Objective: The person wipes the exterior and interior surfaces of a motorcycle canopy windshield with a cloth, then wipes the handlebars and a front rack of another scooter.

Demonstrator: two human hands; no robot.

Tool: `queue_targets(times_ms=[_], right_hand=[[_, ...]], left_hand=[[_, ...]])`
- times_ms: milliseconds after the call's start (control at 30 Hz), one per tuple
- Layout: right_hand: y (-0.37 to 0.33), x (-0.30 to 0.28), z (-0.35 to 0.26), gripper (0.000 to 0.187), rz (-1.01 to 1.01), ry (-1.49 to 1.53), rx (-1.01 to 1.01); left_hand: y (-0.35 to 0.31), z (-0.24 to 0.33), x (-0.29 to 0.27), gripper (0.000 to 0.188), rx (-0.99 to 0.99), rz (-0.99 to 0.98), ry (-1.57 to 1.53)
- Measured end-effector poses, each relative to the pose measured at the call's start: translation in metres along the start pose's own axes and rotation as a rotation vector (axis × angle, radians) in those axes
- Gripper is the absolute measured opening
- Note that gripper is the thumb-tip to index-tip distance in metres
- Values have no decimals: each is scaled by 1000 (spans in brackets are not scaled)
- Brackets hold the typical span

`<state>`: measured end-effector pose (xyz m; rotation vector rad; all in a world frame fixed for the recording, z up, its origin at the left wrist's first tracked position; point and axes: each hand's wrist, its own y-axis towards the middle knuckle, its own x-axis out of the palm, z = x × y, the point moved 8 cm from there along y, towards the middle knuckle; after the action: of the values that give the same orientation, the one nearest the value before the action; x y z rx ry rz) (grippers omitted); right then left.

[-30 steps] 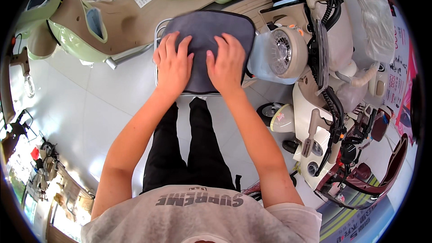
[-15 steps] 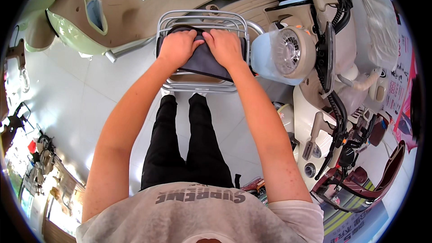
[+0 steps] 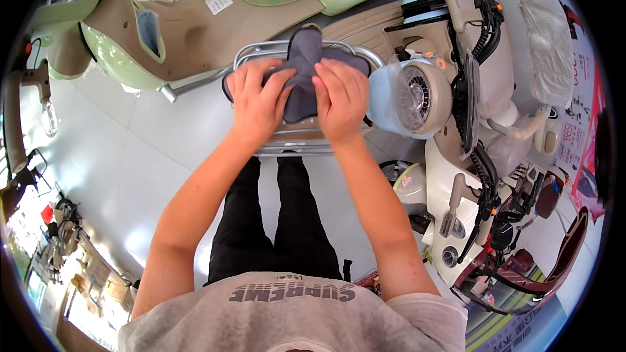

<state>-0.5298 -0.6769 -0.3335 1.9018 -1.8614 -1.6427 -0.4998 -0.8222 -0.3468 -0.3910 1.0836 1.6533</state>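
A dark grey fabric piece with black edging (image 3: 301, 94) is bunched up over a silver tubular metal rack (image 3: 280, 145), its folds spread in a rough cross. On its left side my left hand (image 3: 255, 101) grips it with curled fingers, the thumb towards the middle. My right hand (image 3: 342, 99) pinches the cloth from the right, fingertips close to the central fold. One lobe of the fabric sticks up away from me between the hands. Part of the rack is hidden under the cloth and my hands.
Beyond the rack is a pale green scooter (image 3: 117, 58) with a tan floorboard. Right beside it stands a beige scooter with a round headlight (image 3: 417, 98) and a light blue panel. A cream scooter (image 3: 443, 221) and a dark red windshield frame (image 3: 561, 261) sit farther right. Tiled floor (image 3: 150, 156) lies left.
The fabric has gone from lying flat on the rack to being raised and folded into a cross shape. My hands have shifted nearer to me, from pressing on it to gripping it.
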Motion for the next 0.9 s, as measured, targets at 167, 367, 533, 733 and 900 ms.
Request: queue_targets(times_ms=[167, 367, 533, 733, 900], right_hand=[[-23, 65, 51, 24, -306, -118, 138], [-41, 107, 83, 41, -691, -199, 240], [-42, 121, 104, 46, -823, -98, 429], [-46, 89, 75, 20, -460, -3, 194], [-8, 22, 12, 15, -155, 1, 28]], left_hand=[[-6, -44, 58, 38, -60, -319, 46], [-20, -89, 100, 46, -189, -617, 100], [-16, -95, 114, 46, -208, -841, 78], [-27, -78, 84, 22, -133, -554, 11], [2, -33, 9, 19, -15, -186, -41]])
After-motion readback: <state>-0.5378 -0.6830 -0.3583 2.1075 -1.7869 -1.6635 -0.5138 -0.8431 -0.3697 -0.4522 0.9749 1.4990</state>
